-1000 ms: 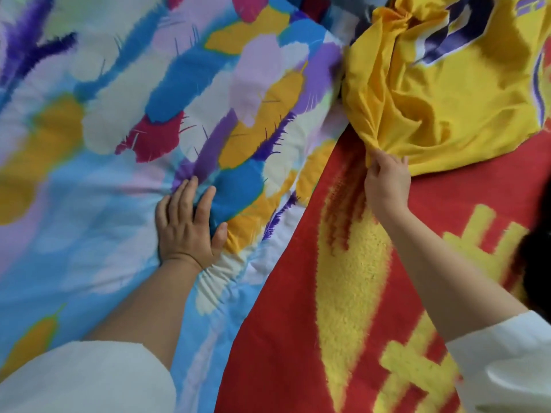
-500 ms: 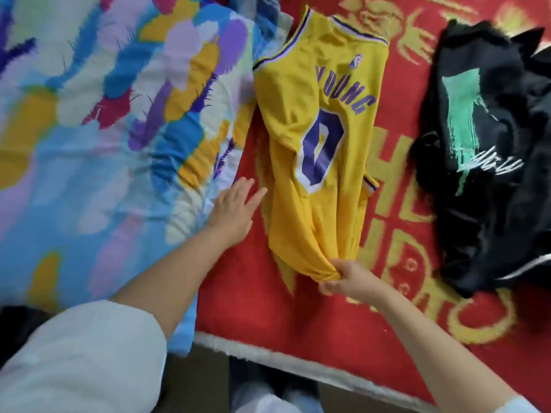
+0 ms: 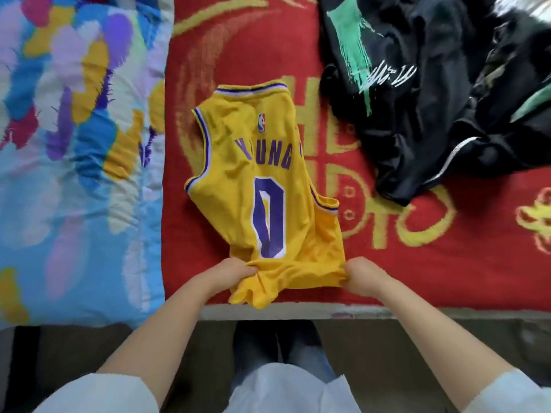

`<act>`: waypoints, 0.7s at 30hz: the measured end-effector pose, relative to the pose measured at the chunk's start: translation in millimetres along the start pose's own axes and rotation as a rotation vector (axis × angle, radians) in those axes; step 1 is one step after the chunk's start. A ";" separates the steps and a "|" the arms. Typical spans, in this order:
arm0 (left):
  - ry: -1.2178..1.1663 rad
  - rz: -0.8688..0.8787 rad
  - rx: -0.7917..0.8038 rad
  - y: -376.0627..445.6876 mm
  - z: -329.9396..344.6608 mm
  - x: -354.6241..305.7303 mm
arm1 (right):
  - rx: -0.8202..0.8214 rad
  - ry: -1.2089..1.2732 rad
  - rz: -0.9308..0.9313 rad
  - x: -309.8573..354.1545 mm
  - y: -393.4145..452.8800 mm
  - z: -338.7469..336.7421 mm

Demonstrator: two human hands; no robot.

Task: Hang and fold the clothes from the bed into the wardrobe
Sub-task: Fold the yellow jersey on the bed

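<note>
Covering most of the bed, a red blanket (image 3: 417, 263) with gold lettering lies beside a multicoloured quilt (image 3: 74, 174) on the left, and a heap of black clothing (image 3: 432, 114) with green print sits at the far right, running out of view at the top and right edges so its pieces cannot be counted. Nearer the bed's front edge, the yellow jersey (image 3: 268, 180) lies back-up on the blanket, its hem gathered toward the person. The left hand (image 3: 229, 274) has its fingers curled into the bunched hem at one corner; the right hand (image 3: 362, 275) pinches the opposite corner. Since the left side is crumpled and hangs over the bed edge, a pull to straighten it would likely drag the thin fabric askew and set creases into any fold, or slide it off toward the floor. The fingertips are buried in cloth, the jersey's front is unseen, one letter of the name is lost in a wrinkle, and no wardrobe shows.
</note>
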State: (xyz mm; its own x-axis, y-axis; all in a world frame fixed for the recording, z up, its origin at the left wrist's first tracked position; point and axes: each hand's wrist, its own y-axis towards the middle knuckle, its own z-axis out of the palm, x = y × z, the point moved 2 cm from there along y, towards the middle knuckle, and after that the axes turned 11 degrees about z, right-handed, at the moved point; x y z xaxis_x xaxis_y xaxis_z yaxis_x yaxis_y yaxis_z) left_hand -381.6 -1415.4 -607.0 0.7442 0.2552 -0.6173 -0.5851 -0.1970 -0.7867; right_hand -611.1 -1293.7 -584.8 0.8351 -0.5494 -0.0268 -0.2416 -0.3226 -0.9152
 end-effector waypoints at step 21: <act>0.366 -0.019 -0.469 -5.1 -34.4 -24.0 | -0.105 0.935 -0.006 44.3 61.0 -51.0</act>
State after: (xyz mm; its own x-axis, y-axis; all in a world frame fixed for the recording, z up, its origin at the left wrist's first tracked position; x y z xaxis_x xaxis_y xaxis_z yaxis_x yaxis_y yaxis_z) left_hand -385.4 -1453.1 -588.3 0.8645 -0.0635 -0.4985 -0.4277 -0.6139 -0.6635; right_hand -614.1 -1377.1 -621.3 0.1121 -0.9289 0.3530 -0.3202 -0.3701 -0.8721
